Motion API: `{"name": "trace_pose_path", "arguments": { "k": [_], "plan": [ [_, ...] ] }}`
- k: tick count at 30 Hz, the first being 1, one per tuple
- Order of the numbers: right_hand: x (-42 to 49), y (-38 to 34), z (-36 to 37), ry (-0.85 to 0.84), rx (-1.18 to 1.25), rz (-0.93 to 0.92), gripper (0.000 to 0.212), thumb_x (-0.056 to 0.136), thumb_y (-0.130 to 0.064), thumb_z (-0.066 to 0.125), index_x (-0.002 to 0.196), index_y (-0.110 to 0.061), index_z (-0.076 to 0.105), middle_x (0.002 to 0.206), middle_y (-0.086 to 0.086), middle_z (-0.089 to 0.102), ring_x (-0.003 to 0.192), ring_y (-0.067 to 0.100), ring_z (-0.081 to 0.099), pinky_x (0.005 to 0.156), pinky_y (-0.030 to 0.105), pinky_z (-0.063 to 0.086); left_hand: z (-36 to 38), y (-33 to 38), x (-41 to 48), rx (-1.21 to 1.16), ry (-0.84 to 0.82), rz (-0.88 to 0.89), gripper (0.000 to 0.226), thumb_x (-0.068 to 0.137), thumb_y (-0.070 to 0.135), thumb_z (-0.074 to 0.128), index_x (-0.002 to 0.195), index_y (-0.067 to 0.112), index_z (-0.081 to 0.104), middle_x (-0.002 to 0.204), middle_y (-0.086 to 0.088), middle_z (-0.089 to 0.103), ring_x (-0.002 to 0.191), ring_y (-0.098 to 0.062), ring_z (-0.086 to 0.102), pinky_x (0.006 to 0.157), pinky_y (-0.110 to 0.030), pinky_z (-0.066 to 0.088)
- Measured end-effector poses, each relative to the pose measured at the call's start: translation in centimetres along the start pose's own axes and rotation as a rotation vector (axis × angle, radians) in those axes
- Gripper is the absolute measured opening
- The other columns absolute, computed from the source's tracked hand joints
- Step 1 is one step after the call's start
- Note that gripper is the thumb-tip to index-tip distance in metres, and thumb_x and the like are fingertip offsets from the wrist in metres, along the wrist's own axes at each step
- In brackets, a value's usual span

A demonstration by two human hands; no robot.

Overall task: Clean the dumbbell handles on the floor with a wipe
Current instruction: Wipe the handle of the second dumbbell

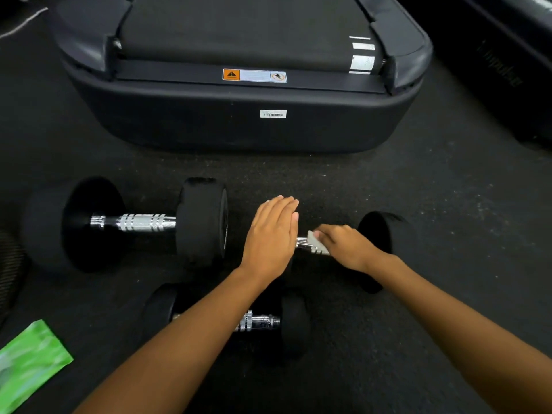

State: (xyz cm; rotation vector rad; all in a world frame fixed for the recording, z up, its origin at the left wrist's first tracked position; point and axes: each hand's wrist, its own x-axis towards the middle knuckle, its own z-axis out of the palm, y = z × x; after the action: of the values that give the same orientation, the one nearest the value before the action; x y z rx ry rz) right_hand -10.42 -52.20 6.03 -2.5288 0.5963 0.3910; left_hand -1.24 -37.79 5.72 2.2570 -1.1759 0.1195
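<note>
1. Treadmill point(239, 121): its rear end, beyond the weights; no part of my job.
2. Floor point(448, 204): dark rubber, carries all three dumbbells.
3. Large dumbbell point(203, 222), far left: chrome grip bare, untouched; wiped or not, I cannot tell.
4. Right dumbbell point(379, 231): the one in work. I judge the task partway at best.
5. Near dumbbell point(295, 321), under my left forearm: untouched, state likewise unknown.
6. Green wipe packet point(30, 360): on the floor, lower left, well apart.
7. Left hand point(271, 237): flat, fingers point(283, 207) straight and together, resting on the right dumbbell's left head, which it hides.
8. Right hand point(346, 246): fingers curled, gripping the wipe against the handle point(302, 245).
9. Wipe point(313, 238): white, folded, on the handle just right of my left hand.
</note>
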Motion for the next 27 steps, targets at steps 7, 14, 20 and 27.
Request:
{"name": "trace_pose_path", "arguments": {
  "k": [7,14,20,27],
  "plan": [
    [0.7,-1.8,1.0,0.016,0.027,-0.129,0.023,0.099,-0.025,0.038,0.106,-0.012,0.057,0.103,0.007,0.062,0.095,0.024,0.058,0.080,0.036,0.045,-0.1,0.2,0.0,0.007,-0.011,0.003,0.047,0.097,0.025,0.026,0.120,0.002,0.059,0.121,-0.013,0.062,0.120,-0.025,0.053,0.106,-0.035,0.025],
    [0.6,-0.8,-0.2,-0.039,0.012,-0.014,0.028,0.100,-0.029,0.034,0.103,-0.015,0.058,0.089,0.004,0.058,0.084,0.020,0.055,0.074,0.033,0.041,-0.2,0.1,-0.1,-0.002,-0.003,0.001,0.047,0.097,0.025,0.026,0.119,0.002,0.060,0.120,-0.012,0.063,0.119,-0.025,0.054,0.107,-0.036,0.025],
    [0.9,-1.8,1.6,0.101,-0.053,-0.209,0.020,0.097,-0.020,0.043,0.104,-0.009,0.057,0.101,0.010,0.063,0.092,0.024,0.059,0.078,0.034,0.045,-0.1,0.2,0.0,-0.010,-0.008,-0.005,0.047,0.097,0.024,0.026,0.119,0.001,0.060,0.120,-0.013,0.063,0.119,-0.025,0.054,0.106,-0.036,0.028],
    [-1.2,0.1,2.0,0.220,0.122,-0.235,0.025,0.093,-0.025,0.053,0.116,-0.016,0.052,0.114,-0.001,0.056,0.108,0.012,0.050,0.089,0.022,0.038,-0.3,0.2,-0.1,-0.008,-0.006,-0.006,0.047,0.097,0.025,0.026,0.119,0.001,0.060,0.121,-0.012,0.062,0.119,-0.025,0.053,0.106,-0.033,0.024]
  ]
}}
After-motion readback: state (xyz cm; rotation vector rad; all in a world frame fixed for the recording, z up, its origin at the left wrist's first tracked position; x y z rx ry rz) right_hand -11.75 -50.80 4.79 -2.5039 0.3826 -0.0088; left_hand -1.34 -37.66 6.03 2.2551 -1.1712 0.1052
